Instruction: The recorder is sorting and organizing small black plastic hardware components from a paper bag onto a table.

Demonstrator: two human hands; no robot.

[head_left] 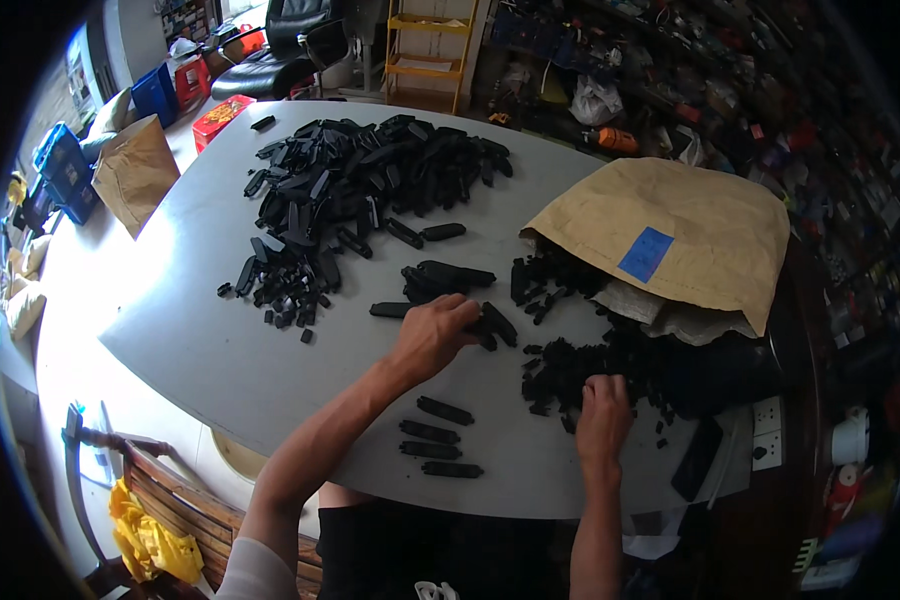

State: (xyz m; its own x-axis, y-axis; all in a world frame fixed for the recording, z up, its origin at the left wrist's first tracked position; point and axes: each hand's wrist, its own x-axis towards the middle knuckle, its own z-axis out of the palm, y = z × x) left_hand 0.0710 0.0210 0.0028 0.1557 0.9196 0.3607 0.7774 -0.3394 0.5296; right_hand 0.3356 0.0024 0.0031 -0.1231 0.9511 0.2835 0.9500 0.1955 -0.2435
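Note:
My left hand (438, 335) is over the middle of the table, its fingers curled down among a few long black plastic pieces (455, 273). What it grips, if anything, is hidden under the fingers. My right hand (605, 412) reaches into the near edge of a pile of small black plastic parts (570, 368). Its fingers are bent and pressed together, and their tips cannot be made out against the black pile. Between my forearms, several long black pieces (440, 432) lie in a loose column close to the table's near edge.
A large heap of long black pieces (370, 170) covers the far part of the grey table (210, 350). Small black blocks (288, 290) lie at its near left. A brown paper sack (680, 230) with a blue patch lies at the right, near a power strip (767, 433).

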